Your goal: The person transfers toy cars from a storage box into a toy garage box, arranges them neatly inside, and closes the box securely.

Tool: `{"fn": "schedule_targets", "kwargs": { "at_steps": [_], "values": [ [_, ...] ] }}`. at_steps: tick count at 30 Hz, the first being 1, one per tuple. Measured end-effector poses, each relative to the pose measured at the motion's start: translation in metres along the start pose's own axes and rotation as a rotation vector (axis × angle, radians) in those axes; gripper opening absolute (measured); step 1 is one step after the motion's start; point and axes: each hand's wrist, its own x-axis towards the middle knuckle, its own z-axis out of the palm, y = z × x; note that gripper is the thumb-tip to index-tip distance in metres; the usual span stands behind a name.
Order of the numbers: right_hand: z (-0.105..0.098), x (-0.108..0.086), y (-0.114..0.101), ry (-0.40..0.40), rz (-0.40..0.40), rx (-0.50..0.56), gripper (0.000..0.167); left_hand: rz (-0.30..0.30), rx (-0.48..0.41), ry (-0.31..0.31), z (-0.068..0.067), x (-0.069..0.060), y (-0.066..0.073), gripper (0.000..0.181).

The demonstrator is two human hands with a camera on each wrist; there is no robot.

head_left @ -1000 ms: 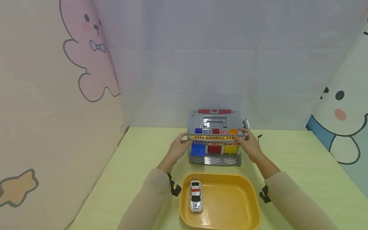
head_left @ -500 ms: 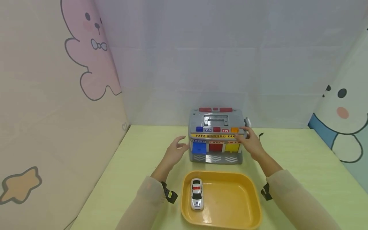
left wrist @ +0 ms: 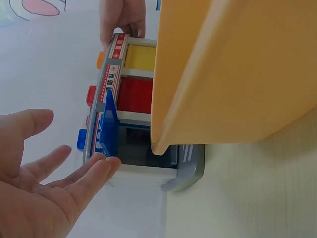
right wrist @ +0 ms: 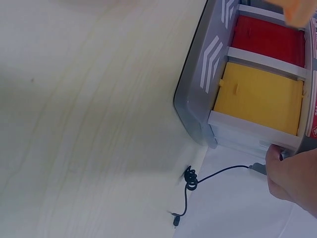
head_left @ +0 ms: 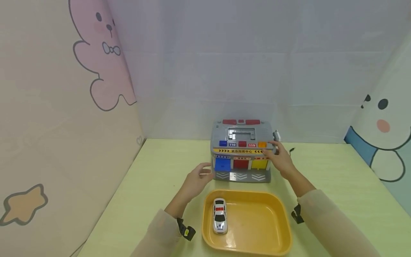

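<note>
A grey toy emergency station (head_left: pixel 221 134) with three coloured garage doors stands at the back of the table. Its blue door (left wrist: pixel 110 129) is swung up and out, showing a dark bay beneath. The red door (right wrist: pixel 270 39) and yellow door (right wrist: pixel 257 96) are closed. My left hand (head_left: pixel 197 180) is beside the station's lower left corner, its fingers spread and holding nothing; in the left wrist view the fingertips lie close to the blue door. My right hand (head_left: pixel 280 159) grips the roof's right front corner, thumb in front. Some right fingers are hidden.
In front of the station sits a yellow tray (head_left: pixel 247 250). A white toy police car (head_left: pixel 220 216) lies along its left side. A black cable (right wrist: pixel 190 178) with a plug trails to the station's right. Fabric walls stand behind and at both sides.
My left hand has let go of the roof's left corner, drawn away left, then moved down beside the base. My right hand has stayed on the right corner.
</note>
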Motion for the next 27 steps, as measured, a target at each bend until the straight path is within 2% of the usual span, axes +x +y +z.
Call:
{"fn": "schedule_targets", "kwargs": {
  "at_steps": [7, 11, 15, 18, 23, 27],
  "values": [
    [-0.001, 0.001, 0.001, -0.006, -0.006, 0.017, 0.069, 0.025, 0.022, -0.059, 0.007, -0.017, -0.005, 0.047],
    [-0.001, 0.001, 0.002, -0.017, 0.002, 0.030, 0.069, 0.042, 0.075, -0.102, 0.013, -0.026, -0.006, 0.049],
    [-0.001, 0.002, 0.002, -0.021, -0.001, 0.035, 0.069, 0.083, 0.140, -0.133, 0.019, -0.035, -0.004, 0.050],
    [0.000, 0.001, 0.002, -0.015, -0.005, 0.029, 0.070, 0.105, 0.186, -0.130, 0.024, -0.039, -0.002, 0.050],
    [0.001, 0.001, 0.003, -0.010, 0.001, 0.036, 0.071, 0.084, 0.245, -0.102, 0.032, -0.045, 0.000, 0.050],
    [0.001, 0.000, 0.003, -0.008, 0.001, 0.038, 0.071, 0.073, 0.321, -0.106, 0.037, -0.049, 0.003, 0.051]
  ]
}}
